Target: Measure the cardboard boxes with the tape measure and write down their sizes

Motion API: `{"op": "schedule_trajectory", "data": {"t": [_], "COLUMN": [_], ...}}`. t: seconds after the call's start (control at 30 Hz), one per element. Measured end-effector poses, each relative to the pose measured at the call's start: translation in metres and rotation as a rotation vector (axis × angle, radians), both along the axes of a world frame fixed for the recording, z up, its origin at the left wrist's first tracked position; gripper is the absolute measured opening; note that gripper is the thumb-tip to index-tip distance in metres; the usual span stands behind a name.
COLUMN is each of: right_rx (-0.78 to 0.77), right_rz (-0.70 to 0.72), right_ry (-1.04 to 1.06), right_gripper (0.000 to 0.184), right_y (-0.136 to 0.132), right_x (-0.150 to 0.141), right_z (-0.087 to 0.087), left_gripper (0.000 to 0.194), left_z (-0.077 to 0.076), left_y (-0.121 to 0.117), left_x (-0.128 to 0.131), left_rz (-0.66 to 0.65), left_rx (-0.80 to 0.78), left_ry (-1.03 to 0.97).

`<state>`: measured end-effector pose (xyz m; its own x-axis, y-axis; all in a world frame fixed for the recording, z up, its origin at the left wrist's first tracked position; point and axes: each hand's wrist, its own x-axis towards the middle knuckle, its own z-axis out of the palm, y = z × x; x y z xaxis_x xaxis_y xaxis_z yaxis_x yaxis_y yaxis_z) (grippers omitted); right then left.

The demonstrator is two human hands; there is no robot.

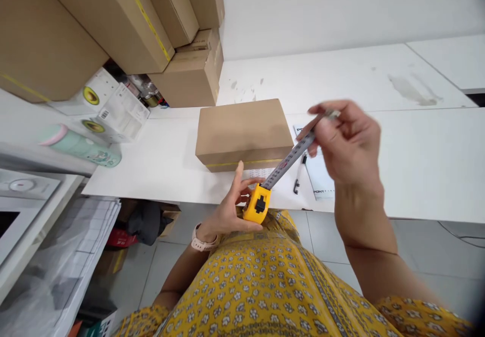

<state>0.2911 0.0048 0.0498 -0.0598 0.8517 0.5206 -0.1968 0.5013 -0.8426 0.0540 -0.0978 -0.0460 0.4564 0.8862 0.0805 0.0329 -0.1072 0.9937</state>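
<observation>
My left hand point(229, 210) grips the yellow case of a tape measure point(258, 205) at the table's front edge, with its black button facing up. Out of the case runs a stretch of grey blade, slanting up and to the right. At the far end of that blade, my right hand point(346, 140) pinches the metal tip between its fingers. Behind the tape lies a closed brown cardboard box point(242, 130), a strip of yellow tape along its front side. A black and white pen point(299, 175) and a printed notepad point(322, 178) are beneath and beside the right hand.
Large cardboard boxes point(113, 18) are stacked at the back left. White cartons with avocado pictures point(113, 109) and a mint green bottle point(81, 146) stand on the left of the white table point(428, 160). A white appliance point(22, 200) is at far left.
</observation>
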Motion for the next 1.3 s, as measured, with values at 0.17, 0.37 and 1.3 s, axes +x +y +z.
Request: {"op": "schedule_trajectory", "data": {"t": [0.17,0.37,1.3], "right_rx": [-0.018,0.13,-0.134], "right_rz": [-0.029,-0.1,-0.679], "right_ry": [-0.338,-0.576,-0.91], "right_gripper": [0.015,0.015,0.049], "right_y": [-0.048,-0.074,0.009], "right_x": [-0.009,-0.005,0.05], "right_z": [-0.037,-0.051,-0.239], "left_gripper": [0.15,0.15,0.145], "left_z": [0.004,0.012,0.072], "left_y": [0.005,0.008,0.105], "left_x": [0.003,0.011,-0.005], "left_rz": [-0.047,-0.105,-0.411], "left_rx": [-0.004,0.01,-0.031], "left_ry": [-0.123,-0.127,-0.222]}}
